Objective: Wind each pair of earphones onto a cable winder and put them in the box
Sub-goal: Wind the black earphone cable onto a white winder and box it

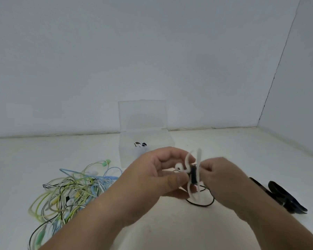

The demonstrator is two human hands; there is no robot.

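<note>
Seen from a head-worn camera looking down, a person's two bare hands meet above a white counter that runs back to a plain pale wall. Between the hands is a white cable winder, held roughly upright, its curved arms blurred. A black earphone cable is wrapped in a dark band around its middle. The left hand comes in from the lower left with fingers curled and thumb pressed forward, pinching the winder from its left side. The right hand comes in from the lower right with fingers curled in, gripping the winder from its right side; the blur hides exactly where its fingertips sit. The loose end of the black cable hangs below the hands and lies in a loop on the counter. Behind the hands, near the wall, stands a clear plastic box with its lid standing open. A small wound bundle in black and white lies inside it. To the left on the counter is a tangle of earphones, with green, blue, yellow-green and black-and-white cables heaped together and a green earbud poking out at the far edge. To the right, beside the right forearm, several dark flat pieces with pointed ends lie on the counter.
</note>
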